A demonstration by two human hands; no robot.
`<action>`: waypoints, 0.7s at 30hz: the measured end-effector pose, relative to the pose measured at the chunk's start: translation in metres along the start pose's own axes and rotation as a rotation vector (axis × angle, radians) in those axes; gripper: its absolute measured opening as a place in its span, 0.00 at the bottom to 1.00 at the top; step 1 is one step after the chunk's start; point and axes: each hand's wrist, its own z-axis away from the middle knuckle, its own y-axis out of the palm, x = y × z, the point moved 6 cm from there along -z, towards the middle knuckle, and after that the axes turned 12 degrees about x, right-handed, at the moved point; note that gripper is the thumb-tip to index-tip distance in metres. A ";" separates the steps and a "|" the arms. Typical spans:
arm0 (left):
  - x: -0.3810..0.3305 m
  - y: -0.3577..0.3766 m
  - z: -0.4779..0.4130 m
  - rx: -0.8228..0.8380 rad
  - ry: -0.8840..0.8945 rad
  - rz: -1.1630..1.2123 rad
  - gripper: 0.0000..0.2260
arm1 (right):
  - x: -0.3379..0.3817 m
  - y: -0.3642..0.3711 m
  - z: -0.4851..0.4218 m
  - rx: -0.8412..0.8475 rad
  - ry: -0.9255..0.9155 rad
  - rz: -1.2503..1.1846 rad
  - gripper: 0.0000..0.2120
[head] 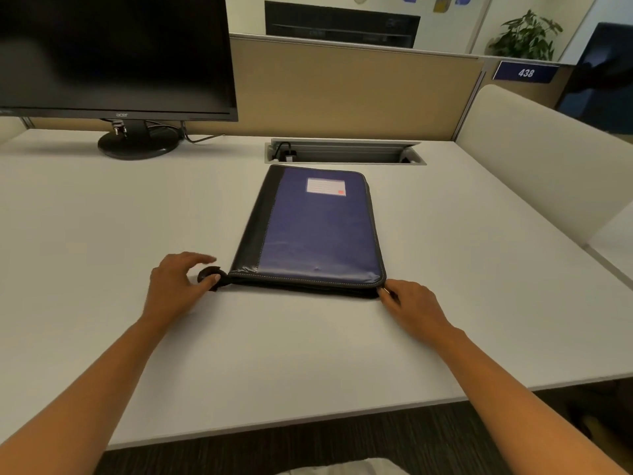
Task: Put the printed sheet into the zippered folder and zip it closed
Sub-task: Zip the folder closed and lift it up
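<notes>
where the folder (318, 231) lies, a white desk (102, 234) meets a tan partition (342, 90).

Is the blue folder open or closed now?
Closed: the folder lies flat, blue cover down. The right hand pinches the zipper pull at its near corner; how far it is zipped, cannot tell.

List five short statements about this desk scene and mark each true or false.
1. The folder lies closed on the desk. True.
2. The screen is lit. False: the monitor is dark.
3. The right hand pinches the zipper pull at the folder's near right corner. True.
4. One hand lies on top of the folder. False: the left hand touches the black loop at the near left corner with its thumb.
5. A loose sheet lies beside the folder. False: none shows.
</notes>
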 end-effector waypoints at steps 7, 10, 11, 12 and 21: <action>-0.121 0.061 0.022 0.116 0.560 -0.215 0.17 | 0.007 -0.001 -0.005 0.121 -0.047 -0.047 0.14; -0.155 0.098 0.019 0.245 0.594 -0.264 0.23 | 0.029 0.002 -0.008 0.165 -0.143 -0.069 0.12; -0.160 0.107 0.014 0.284 0.560 -0.284 0.25 | 0.037 0.005 -0.009 0.173 -0.175 -0.074 0.11; -0.162 0.115 0.009 0.329 0.525 -0.327 0.26 | 0.046 0.008 -0.010 0.178 -0.208 -0.081 0.11; -0.144 0.128 -0.001 0.385 0.559 -0.652 0.22 | 0.068 0.014 -0.016 0.152 -0.330 -0.072 0.11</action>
